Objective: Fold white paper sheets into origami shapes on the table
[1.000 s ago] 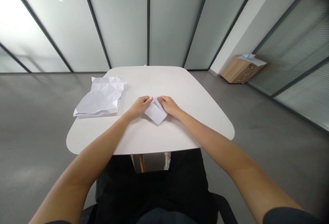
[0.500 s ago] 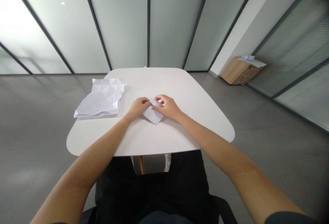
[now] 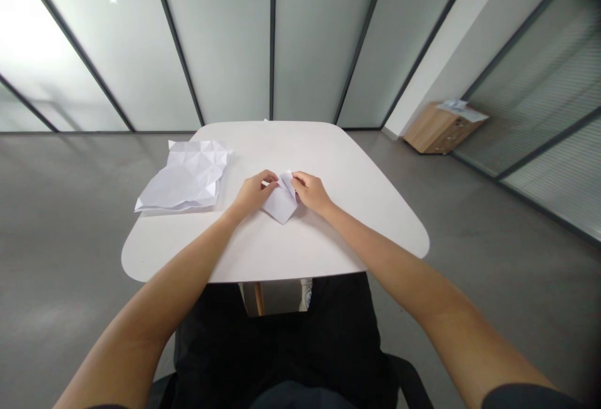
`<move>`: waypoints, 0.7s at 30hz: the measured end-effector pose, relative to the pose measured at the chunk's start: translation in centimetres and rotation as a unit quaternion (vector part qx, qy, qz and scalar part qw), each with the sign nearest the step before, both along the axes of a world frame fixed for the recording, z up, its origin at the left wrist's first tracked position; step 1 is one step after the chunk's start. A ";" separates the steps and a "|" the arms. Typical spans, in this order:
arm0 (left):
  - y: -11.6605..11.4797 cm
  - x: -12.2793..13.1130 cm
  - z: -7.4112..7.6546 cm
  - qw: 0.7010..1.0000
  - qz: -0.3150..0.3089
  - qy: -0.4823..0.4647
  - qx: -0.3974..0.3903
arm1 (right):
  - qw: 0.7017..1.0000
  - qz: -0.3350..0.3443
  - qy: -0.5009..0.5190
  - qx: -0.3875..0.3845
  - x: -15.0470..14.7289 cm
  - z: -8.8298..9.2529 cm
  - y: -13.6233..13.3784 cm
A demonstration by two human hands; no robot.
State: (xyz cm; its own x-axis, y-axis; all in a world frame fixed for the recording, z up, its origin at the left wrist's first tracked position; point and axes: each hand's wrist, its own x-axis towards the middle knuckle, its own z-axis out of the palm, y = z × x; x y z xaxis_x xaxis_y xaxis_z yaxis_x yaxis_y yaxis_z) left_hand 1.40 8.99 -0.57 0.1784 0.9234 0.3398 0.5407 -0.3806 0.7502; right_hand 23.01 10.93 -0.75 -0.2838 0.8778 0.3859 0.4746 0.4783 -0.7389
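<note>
Folded white paper [image 3: 280, 203] sat btwn both hands in head cam, flat on white table [image 3: 323, 240], its pointed lower corner aimed toward the person, upper flaps lifted a bit. L hand [image 3: 253, 194] was half curled, palm down, fingertips [image 3: 270, 177] on paper's left edge. R hand [image 3: 312, 193] was likewise half closed, fingers [image 3: 298, 177] holding upper right flap. Both wrists low, just above table top. Left of L hand, well apart from it, lay big creased white sheet [image 3: 183, 177], crumpled into many facets, flat on table. Well past R hand, by frosted glass wall [image 3: 225, 39], low wooden drawer unit [image 3: 439, 136] stood on grey floor [image 3: 516, 284], loose papers [image 3: 454, 106] on top. Below both hands, person's black clothing [image 3: 277, 340] showed past near table edge.
</note>
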 end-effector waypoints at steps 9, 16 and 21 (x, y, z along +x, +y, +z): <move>0.4 -0.1 -0.4 0.997 -0.047 0.051 0.041 | 1.000 -0.009 0.020 -0.014 0.1 0.1 -0.1; 0.5 -0.1 -0.5 0.992 -0.054 0.097 0.053 | 1.000 0.001 -0.004 0.009 0.1 0.2 -0.2; 0.6 -0.1 -0.5 0.991 -0.054 0.110 0.058 | 1.000 0.012 -0.017 0.012 0.0 0.2 -0.2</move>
State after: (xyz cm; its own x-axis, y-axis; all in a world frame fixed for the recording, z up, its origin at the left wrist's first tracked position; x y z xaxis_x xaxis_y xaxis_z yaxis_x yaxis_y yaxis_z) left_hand 1.33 9.57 -1.07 0.3544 0.8526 0.3841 0.6377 -0.5207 0.5676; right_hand 23.04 10.69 -0.52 -0.3183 0.8608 0.3970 0.4877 0.5078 -0.7101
